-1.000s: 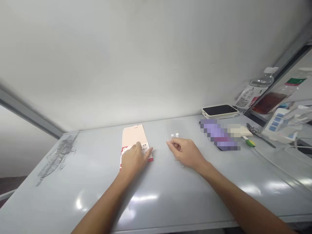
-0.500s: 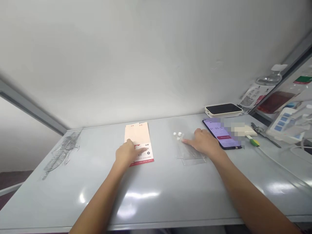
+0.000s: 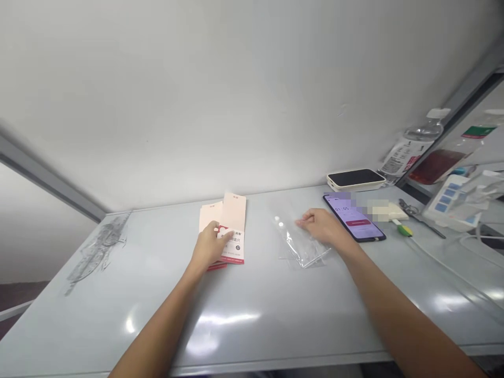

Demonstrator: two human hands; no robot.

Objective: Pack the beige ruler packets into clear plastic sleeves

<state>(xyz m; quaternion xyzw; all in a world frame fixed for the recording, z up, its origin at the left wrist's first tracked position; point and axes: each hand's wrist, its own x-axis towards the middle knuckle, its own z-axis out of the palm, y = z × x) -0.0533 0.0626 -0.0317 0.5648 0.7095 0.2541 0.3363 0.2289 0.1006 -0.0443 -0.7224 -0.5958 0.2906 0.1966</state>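
My left hand (image 3: 209,242) pinches a folded card (image 3: 235,210), pale pink above with a white printed lower flap and a red bottom band. More such cards (image 3: 208,212) lie partly under it and under the hand, on the grey table. My right hand (image 3: 321,226) is closed on the upper right edge of a clear plastic bag (image 3: 292,242) with small white snap buttons near its top. One or more similar bags seem to lie beneath it; how many I cannot tell.
Clear plastic rulers (image 3: 96,249) lie in a pile at the left. To the right are a phone with a lit screen (image 3: 356,220), a second phone (image 3: 356,178), scissors (image 3: 423,218), a white cable (image 3: 441,262) and bottles (image 3: 409,149) by the frame.
My left hand has slid the top card to the right, off the others beneath. My right hand has drawn its fingers together on the bag, which has lifted and shifted slightly.
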